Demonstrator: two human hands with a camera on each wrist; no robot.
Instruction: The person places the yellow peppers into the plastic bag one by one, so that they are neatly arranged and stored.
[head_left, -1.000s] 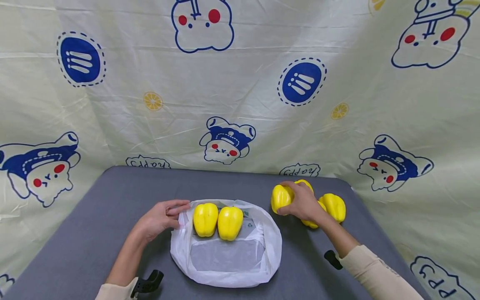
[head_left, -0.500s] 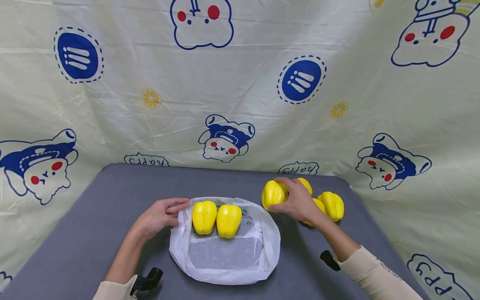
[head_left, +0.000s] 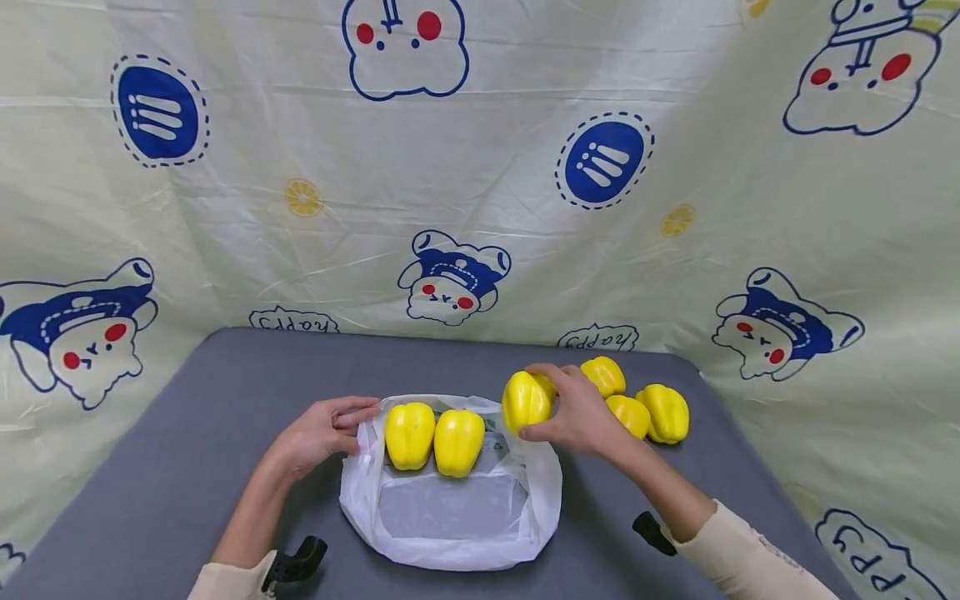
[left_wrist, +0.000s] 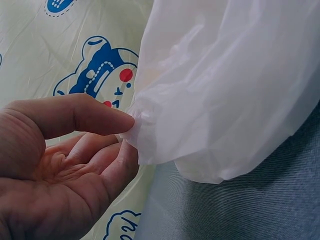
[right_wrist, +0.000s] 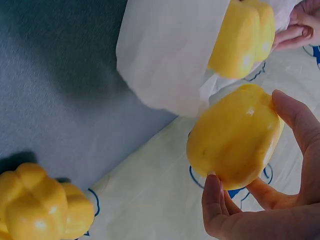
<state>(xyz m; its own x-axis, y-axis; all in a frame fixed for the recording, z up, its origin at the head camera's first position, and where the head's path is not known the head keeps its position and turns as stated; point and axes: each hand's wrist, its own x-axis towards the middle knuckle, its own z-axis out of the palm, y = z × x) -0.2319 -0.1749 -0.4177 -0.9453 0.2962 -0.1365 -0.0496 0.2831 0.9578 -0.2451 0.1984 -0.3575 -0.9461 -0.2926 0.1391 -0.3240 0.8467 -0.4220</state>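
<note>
Reaching in from the near edge, pale sleeves end in dark straps at both wrists, and past them the white bag sits on the counter with its mouth turned up. My left hand is at the bag's left rim; the left wrist view shows its fingers pinched together on the thin film, holding nothing else. Inside, side by side near the bag's far wall, lie two peppers. Beside them some print shows on the bag, too small to read.

My right hand has a third pepper, fingers and thumb spread round its sides, only as wide as the pepper itself. Over the last second this pepper has come leftward from beside the loose ones to the bag's far right rim, while my left hand has hardly moved. For the work in hand I judge that the pepper is clear of its neighbours but not yet in the bag; whether it touches the rim I cannot tell.

To the right, three loose peppers stand close together on the counter. Farthest off, the patterned sheet carries the word "happy" upside down in outlined bubbles. I make out no brand.
</note>
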